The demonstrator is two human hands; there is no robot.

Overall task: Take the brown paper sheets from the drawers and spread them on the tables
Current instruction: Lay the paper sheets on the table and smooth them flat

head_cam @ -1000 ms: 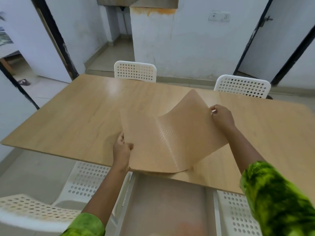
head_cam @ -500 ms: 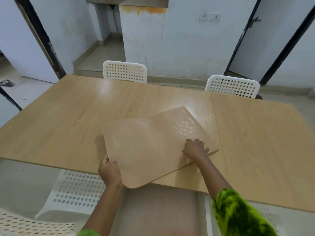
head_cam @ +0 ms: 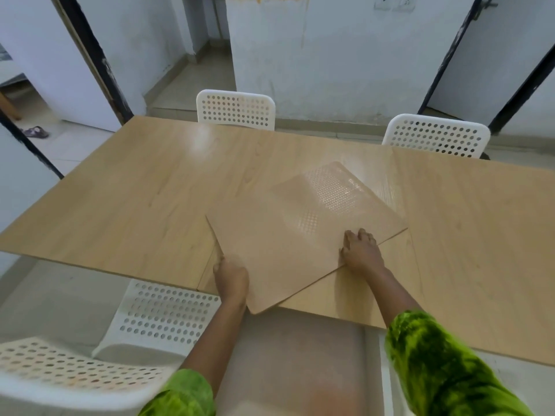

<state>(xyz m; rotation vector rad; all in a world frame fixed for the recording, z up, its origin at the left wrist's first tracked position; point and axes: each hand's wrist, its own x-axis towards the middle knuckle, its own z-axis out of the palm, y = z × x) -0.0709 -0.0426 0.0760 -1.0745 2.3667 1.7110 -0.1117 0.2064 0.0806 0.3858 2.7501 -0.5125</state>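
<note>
A brown paper sheet [head_cam: 288, 235] lies flat and turned at an angle on the wooden table [head_cam: 144, 193], its near corner just over the table's front edge. My left hand [head_cam: 230, 277] grips the sheet's near left edge. Fingers spread, my right hand [head_cam: 360, 250] presses down on the sheet's right edge. An open drawer [head_cam: 297, 364] shows below the table's front edge, between my arms.
Two white perforated chairs [head_cam: 235, 109] [head_cam: 435, 135] stand at the table's far side. Another white chair [head_cam: 156, 319] sits near left, and a chair back [head_cam: 60, 367] fills the bottom left corner. Doorways open at both back corners.
The sheet was curled up in both hands; it now lies flat on the table. My right hand let go of the far corner and presses on the right edge.
</note>
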